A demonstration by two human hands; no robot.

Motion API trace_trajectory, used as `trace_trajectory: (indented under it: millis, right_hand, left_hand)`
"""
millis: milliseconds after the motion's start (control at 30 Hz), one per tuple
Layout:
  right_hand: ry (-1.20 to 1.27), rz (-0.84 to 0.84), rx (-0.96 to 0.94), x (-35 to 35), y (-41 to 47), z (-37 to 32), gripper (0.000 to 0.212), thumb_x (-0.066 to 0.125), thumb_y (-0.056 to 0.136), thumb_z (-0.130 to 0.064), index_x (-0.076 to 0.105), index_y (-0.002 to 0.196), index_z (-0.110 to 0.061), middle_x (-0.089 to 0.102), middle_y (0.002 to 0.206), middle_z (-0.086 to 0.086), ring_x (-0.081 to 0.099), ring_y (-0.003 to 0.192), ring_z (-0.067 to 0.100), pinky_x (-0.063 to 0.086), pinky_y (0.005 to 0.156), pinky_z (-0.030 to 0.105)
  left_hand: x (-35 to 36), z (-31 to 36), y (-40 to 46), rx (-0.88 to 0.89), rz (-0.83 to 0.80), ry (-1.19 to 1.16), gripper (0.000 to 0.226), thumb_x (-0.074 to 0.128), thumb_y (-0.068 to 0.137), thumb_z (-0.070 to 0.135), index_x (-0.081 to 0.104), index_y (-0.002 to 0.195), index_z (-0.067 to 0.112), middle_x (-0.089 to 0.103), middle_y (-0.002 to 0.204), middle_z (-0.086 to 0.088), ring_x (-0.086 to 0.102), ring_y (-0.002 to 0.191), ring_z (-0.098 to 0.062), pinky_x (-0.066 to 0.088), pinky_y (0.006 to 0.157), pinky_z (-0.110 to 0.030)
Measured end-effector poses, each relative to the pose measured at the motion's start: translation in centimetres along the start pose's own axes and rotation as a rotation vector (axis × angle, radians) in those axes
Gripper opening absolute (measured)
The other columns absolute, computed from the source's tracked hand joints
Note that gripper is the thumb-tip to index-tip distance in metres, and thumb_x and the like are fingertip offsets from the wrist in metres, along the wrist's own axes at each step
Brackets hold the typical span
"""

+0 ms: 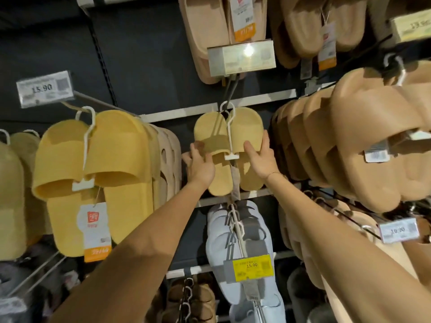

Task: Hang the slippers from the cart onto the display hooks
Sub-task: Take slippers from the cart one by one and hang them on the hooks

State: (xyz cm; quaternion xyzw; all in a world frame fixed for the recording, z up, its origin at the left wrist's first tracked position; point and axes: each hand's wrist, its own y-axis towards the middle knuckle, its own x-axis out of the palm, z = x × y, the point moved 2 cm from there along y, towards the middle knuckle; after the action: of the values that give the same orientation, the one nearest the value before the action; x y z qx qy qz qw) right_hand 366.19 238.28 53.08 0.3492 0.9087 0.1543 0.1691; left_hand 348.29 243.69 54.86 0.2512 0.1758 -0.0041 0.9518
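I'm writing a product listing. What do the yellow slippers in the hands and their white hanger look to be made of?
Yellow slippers: probably soft moulded foam or rubber, matte, seamless, thick rounded edges. White hanger: likely rigid plastic, thin, smooth, slightly shiny, with a moulded hook and clip. Neither can be confirmed by sight.

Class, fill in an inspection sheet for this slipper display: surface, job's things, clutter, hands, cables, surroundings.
Surface: dark back panel with pale rails.
Job's things: yellow slipper pair on a white hanger, its loop around the display hook.
Clutter: nothing seen.
Hands: left hand grips the pair's left slipper; right hand grips its right slipper.
Cables: nothing seen.
Surroundings: larger yellow slippers left, tan slippers right, pale blue slippers below, yellow price tag.
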Motion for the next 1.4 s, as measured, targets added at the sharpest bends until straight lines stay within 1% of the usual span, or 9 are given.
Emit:
trace_trajectory:
  millis: [67,133,300,533,700,867,1000,1267,1400]
  right_hand:
    - [-0.269,-0.042,-0.050,0.2,0.4,0.4,0.075,0.042,0.098,-0.053,-0.006,0.155,-0.044,0.015,0.163,0.011,0.039,0.135,0.042,0.034,0.113,0.052]
    - [-0.522,-0.177,-0.082,0.5,0.7,0.6,0.070,0.040,0.100,-0.045,-0.001,0.156,-0.041,0.001,0.167,0.006,0.033,0.141,0.043,0.031,0.116,0.051]
    - [-0.586,-0.377,-0.030,1.0,-0.5,-0.5,0.068,0.040,0.100,-0.050,0.012,0.159,-0.029,0.012,0.167,0.004,0.023,0.149,0.032,0.023,0.121,0.044]
    - [-0.694,-0.344,-0.006,-3.1,-8.2,-3.5,0.066,0.038,0.100,-0.055,0.037,0.149,-0.012,0.046,0.149,0.015,0.047,0.133,0.033,0.040,0.106,0.039]
    - [-1.054,-0.350,-0.031,-8.6,-17.1,-3.4,0.028,0.046,0.098,-0.035,0.053,0.120,-0.019,0.061,0.121,0.013,0.060,0.103,0.032,0.047,0.079,0.038]
    - [-1.191,-0.340,0.045,-14.6,-27.4,-3.6,0.040,0.050,0.097,-0.031,0.056,0.134,-0.018,0.058,0.134,0.009,0.056,0.121,0.031,0.044,0.093,0.037]
    - [-1.297,-0.280,0.256,-19.4,-36.5,-0.8,0.041,0.046,0.096,-0.030,0.053,0.132,-0.011,0.059,0.132,0.016,0.058,0.117,0.034,0.048,0.094,0.038]
    - [-1.295,-0.193,0.638,-27.9,-54.4,4.4,0.032,0.044,0.099,-0.032,0.058,0.118,-0.011,0.065,0.114,0.020,0.063,0.100,0.036,0.048,0.074,0.035]
    - [-1.283,-0.136,0.775,-31.0,-62.0,7.8,0.035,0.044,0.097,-0.026,0.056,0.128,-0.012,0.062,0.121,0.022,0.062,0.108,0.038,0.049,0.082,0.036]
  left_hand:
    - [0.5,-0.6,-0.1,0.011,-0.126,0.157,0.041,0.035,0.107,0.034,0.037,0.148,0.030,0.030,0.152,-0.009,0.045,0.127,-0.027,0.032,0.109,-0.032]
    - [0.9,-0.7,-0.4,0.025,-0.315,0.348,0.045,0.029,0.107,0.039,0.038,0.150,0.033,0.029,0.158,-0.007,0.037,0.140,-0.034,0.032,0.117,-0.046]
    - [0.6,0.8,-2.7,0.036,-0.501,0.491,0.054,0.024,0.102,0.054,0.034,0.153,0.040,0.036,0.160,-0.006,0.033,0.146,-0.035,0.029,0.118,-0.052]
    - [-1.7,3.5,-8.4,0.102,-0.542,0.527,0.033,0.039,0.104,0.038,0.061,0.122,0.020,0.063,0.123,-0.008,0.059,0.112,-0.030,0.049,0.097,-0.042]
    - [-1.9,4.6,-15.3,0.226,-0.666,0.516,0.025,0.047,0.100,0.029,0.067,0.087,0.022,0.069,0.099,-0.008,0.064,0.098,-0.030,0.051,0.082,-0.038]
    - [-1.1,6.4,-24.4,0.347,-0.860,0.445,0.024,0.049,0.099,0.028,0.066,0.086,0.018,0.070,0.095,-0.008,0.066,0.098,-0.032,0.052,0.083,-0.039]
    - [0.2,5.6,-33.3,0.423,-0.964,0.341,0.026,0.049,0.100,0.023,0.067,0.094,0.006,0.068,0.113,-0.020,0.061,0.111,-0.035,0.047,0.082,-0.036]
    - [3.1,3.8,-48.9,0.528,-1.238,0.271,0.024,0.048,0.098,0.023,0.055,0.078,0.010,0.059,0.082,-0.009,0.058,0.085,-0.032,0.048,0.075,-0.042]
    - [5.5,2.4,-55.1,0.573,-1.375,0.291,0.028,0.048,0.099,0.023,0.047,0.074,0.011,0.056,0.076,-0.016,0.056,0.075,-0.032,0.037,0.064,-0.036]
